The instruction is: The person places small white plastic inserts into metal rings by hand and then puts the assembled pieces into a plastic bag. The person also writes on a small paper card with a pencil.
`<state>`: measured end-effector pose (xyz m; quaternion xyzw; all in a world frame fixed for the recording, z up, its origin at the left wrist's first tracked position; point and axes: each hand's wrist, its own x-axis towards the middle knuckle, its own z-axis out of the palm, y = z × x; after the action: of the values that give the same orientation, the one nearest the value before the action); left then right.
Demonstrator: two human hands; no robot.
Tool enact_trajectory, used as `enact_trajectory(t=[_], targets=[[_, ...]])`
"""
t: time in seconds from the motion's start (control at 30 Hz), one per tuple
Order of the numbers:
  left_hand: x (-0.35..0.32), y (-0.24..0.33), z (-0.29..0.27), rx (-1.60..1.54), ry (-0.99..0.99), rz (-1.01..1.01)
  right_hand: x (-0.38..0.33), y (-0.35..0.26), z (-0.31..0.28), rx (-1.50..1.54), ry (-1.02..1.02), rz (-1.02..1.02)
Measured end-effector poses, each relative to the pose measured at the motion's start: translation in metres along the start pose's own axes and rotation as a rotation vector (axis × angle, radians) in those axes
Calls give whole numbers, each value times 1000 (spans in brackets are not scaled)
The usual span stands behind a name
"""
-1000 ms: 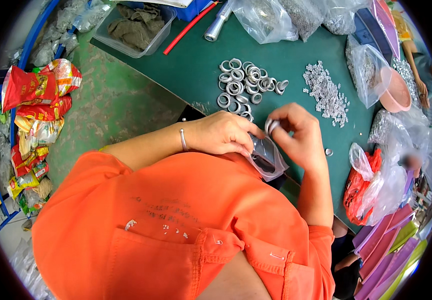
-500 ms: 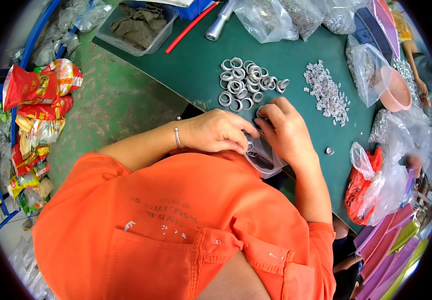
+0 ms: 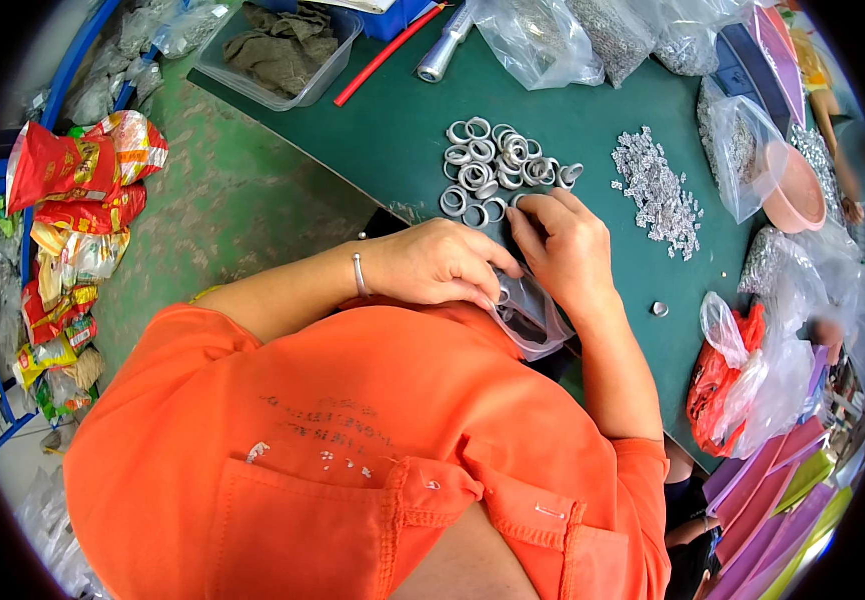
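My left hand (image 3: 438, 262) is closed on the rim of a clear plastic bag (image 3: 543, 335), which hangs open at the table's near edge. Inside the bag's mouth a grey metal ring shows beside my fingertips. My right hand (image 3: 571, 245) is above the table just right of the bag, its thumb and fingers bent together over a ring at the near edge of a pile of grey metal rings (image 3: 475, 176). The fingertips partly cover that ring. The rest of the pile spreads beyond both hands on the green tabletop (image 3: 393, 130).
Small silvery metal pieces (image 3: 658, 190) lie in a heap to the right, with a lone ring (image 3: 660, 309) nearer. Filled plastic bags (image 3: 613, 35), a pink bowl (image 3: 795, 190) and a red bag (image 3: 728, 380) line the edges. A clear tub (image 3: 283, 55) holds a cloth.
My right hand has moved slightly away from the bag toward the ring pile; the ring at its fingertips near the bag no longer shows there. My left hand stays on the bag.
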<state>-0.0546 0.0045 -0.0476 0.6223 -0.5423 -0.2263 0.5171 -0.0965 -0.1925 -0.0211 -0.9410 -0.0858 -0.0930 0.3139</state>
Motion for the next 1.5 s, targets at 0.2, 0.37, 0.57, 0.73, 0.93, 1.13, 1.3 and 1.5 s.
enact_trajectory(t=[0.2,0.37,0.57,0.73,0.93,1.13,1.3,1.5], targets=[[1,0,1,-20,-5,-30,0,-9,8,-41,39,56],[3,0,2,-30,4,-28,-2,2,-9,-103,31,147],[1,1,2,-9,36,-20,-14,2,-53,340,-334,185],[3,-1,2,-32,32,10,1,12,-40,43,-31,-15],[2,3,1,-56,30,-43,12,40,-22,21,58,58],[3,2,-1,-81,6,-85,-5,28,-47,549,-192,140],[4,3,-2,-75,-12,-100,6,9,-39,215,-140,-20],[4,2,-1,-83,16,-71,14,29,-17,86,65,9]])
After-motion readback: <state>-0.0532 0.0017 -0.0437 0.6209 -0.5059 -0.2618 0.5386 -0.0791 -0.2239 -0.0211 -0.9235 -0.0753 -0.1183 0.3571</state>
